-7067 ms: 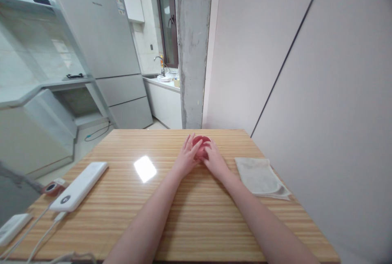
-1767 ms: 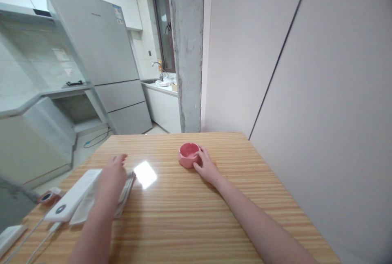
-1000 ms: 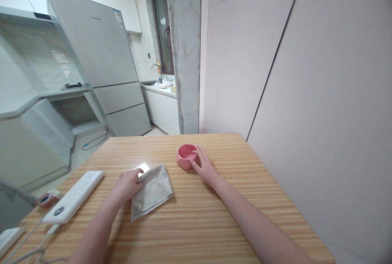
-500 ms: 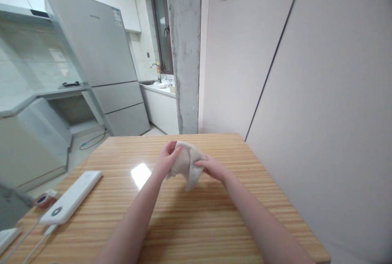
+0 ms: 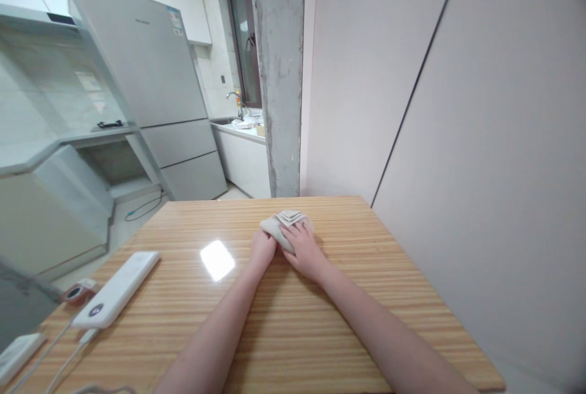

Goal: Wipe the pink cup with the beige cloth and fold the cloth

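The step in hand looks to be two-handed work on a folded, pale grey fabric cloth (image 5: 289, 218), which sits bunched toward the far edge of the glossy, wood-grained rectangular table (image 5: 293, 345). The bare left hand (image 5: 262, 249) is curled in against the cloth's near left side, its fingertips out of sight, so I cannot tell whether it pinches anything. The bare right hand (image 5: 304, 252) lays slightly parted fingers over the cloth's right part; how firmly they press does not show. What lies under the fabric, if anything, is hidden. Any next move, I judge, calls for the two hands to work together, the left steadying while the right controls the loose folds. Counted on the table: one cloth, one long white plastic power bank (image 5: 121, 287) with a round dark display, one small reddish rounded object (image 5: 79, 291) with a dark centre, one white plastic block (image 5: 21, 354) at the left edge, and at least two thin white cables (image 5: 68, 358) near it.
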Demonstrator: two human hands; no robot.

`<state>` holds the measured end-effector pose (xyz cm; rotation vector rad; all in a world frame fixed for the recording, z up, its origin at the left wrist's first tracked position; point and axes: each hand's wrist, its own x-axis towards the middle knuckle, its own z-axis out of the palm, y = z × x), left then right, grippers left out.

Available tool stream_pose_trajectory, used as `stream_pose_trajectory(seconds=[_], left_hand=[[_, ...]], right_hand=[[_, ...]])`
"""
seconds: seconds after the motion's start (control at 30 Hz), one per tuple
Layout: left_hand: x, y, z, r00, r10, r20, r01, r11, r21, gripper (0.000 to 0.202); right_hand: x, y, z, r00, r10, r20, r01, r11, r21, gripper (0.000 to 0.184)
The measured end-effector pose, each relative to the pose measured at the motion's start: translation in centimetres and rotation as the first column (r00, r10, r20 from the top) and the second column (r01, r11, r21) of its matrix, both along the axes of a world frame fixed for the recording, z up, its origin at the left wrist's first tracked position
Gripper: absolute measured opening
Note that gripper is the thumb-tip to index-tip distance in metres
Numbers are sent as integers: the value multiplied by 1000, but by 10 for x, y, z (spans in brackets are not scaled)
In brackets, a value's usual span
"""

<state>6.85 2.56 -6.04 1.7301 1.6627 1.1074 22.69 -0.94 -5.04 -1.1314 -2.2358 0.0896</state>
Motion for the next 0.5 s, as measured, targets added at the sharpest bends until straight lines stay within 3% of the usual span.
stream_pose_trajectory(seconds=[0.13,0.3,0.43,0.5], left_hand=[[5,-3,0,998,-20,52,20,1000,1,34],[15,-6,-3,946,-65,316,31,993,112,46],[24,-10,-6,803,-2,596,6,1000,-5,59],[29,-14,-6,701,10,713,69,994,-81,69]], right_hand=[[1,0,3,992,-49,118,50,999,-12,45],[11,1,11,953,-105,285,127,990,-63,28],[8,0,8,955,-95,281,120,990,-72,25],[5,-1,5,963,-95,253,120,989,-84,23]])
